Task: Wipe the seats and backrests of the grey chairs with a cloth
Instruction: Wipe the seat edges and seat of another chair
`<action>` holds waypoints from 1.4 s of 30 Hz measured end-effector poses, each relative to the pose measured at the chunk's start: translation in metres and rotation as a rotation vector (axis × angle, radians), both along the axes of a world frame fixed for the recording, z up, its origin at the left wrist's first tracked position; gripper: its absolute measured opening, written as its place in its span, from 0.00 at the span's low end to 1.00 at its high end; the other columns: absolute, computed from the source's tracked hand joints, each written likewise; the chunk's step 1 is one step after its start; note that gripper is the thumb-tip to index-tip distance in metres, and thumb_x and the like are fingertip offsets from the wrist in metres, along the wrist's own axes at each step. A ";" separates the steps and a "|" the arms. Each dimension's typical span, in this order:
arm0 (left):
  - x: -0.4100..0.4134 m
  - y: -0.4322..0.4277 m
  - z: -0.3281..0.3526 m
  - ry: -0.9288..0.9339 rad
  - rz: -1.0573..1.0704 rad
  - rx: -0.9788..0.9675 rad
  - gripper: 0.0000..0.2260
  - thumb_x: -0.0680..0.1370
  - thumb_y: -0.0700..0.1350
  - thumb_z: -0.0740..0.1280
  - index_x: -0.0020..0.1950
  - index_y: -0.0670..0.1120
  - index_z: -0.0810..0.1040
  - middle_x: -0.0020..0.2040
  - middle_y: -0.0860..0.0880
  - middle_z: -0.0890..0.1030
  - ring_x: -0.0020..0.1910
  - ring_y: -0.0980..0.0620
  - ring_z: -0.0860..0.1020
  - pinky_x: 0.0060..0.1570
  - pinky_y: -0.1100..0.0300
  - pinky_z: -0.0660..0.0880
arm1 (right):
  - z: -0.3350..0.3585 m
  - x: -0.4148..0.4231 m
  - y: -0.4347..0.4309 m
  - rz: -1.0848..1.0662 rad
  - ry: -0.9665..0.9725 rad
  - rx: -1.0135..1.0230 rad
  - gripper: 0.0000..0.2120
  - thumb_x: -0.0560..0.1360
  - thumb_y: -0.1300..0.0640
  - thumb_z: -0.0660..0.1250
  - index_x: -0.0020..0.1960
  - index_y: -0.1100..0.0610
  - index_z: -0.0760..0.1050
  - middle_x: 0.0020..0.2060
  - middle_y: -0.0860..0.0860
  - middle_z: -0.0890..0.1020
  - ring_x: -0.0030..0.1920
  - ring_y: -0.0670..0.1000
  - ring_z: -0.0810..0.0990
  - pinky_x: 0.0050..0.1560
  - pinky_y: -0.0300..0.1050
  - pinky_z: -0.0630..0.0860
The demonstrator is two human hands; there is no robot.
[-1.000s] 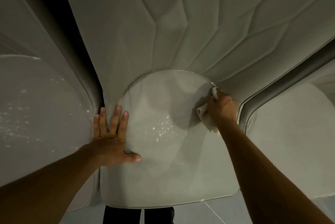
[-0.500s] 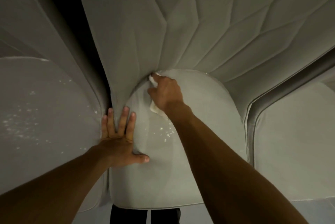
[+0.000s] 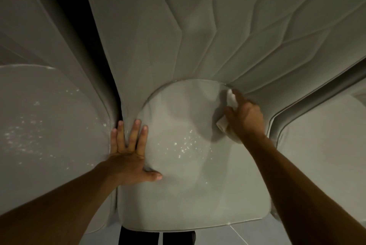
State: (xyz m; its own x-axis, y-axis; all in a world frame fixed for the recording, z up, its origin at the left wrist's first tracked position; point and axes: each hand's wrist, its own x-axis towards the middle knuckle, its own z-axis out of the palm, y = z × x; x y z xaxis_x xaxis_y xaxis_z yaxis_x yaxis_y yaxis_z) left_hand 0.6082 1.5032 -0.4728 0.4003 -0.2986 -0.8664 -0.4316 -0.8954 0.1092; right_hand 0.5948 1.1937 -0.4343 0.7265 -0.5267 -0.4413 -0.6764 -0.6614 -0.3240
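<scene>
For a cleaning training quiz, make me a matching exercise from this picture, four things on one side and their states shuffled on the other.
1 left hand
2 cloth
3 middle seat
4 backrest

A quilted seams
B pressed flat on seat edge
C bunched in the right hand
D dotted with bright flecks

Pairs: 1-B, 2-C, 3-D, 4-A

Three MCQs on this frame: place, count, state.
1. Where is the crumpled white cloth? A) rear right of the middle grey padded seat B) its front left C) the floor
2. Grey seats in view? A) one B) three C) five
3. The left hand is: A) gripping the cloth B) flat on the seat C) a raised fist
Answers: 1A, right hand holds it by the quilted grey backrest; 2B, a left seat and right seat flank it; 3B, fingers straight, palm down.
</scene>
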 end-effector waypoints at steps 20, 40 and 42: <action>0.000 -0.005 -0.002 0.011 -0.013 0.026 0.64 0.63 0.84 0.56 0.64 0.47 0.12 0.64 0.44 0.10 0.61 0.32 0.12 0.61 0.39 0.15 | -0.031 0.067 0.041 -0.273 -0.056 0.055 0.16 0.82 0.52 0.60 0.57 0.63 0.79 0.56 0.62 0.82 0.58 0.62 0.80 0.57 0.48 0.74; -0.001 0.000 -0.002 -0.015 -0.035 0.018 0.63 0.64 0.82 0.58 0.65 0.48 0.12 0.64 0.45 0.10 0.60 0.34 0.11 0.59 0.41 0.13 | -0.009 0.047 0.056 0.036 -0.158 0.057 0.19 0.79 0.53 0.63 0.69 0.53 0.75 0.58 0.60 0.82 0.59 0.61 0.79 0.59 0.49 0.74; -0.002 0.000 -0.002 -0.017 -0.037 0.020 0.63 0.64 0.83 0.58 0.65 0.48 0.12 0.64 0.45 0.10 0.60 0.34 0.11 0.56 0.42 0.12 | -0.008 0.036 0.023 -0.211 -0.113 0.007 0.17 0.80 0.52 0.62 0.64 0.60 0.77 0.57 0.64 0.81 0.60 0.64 0.79 0.58 0.51 0.74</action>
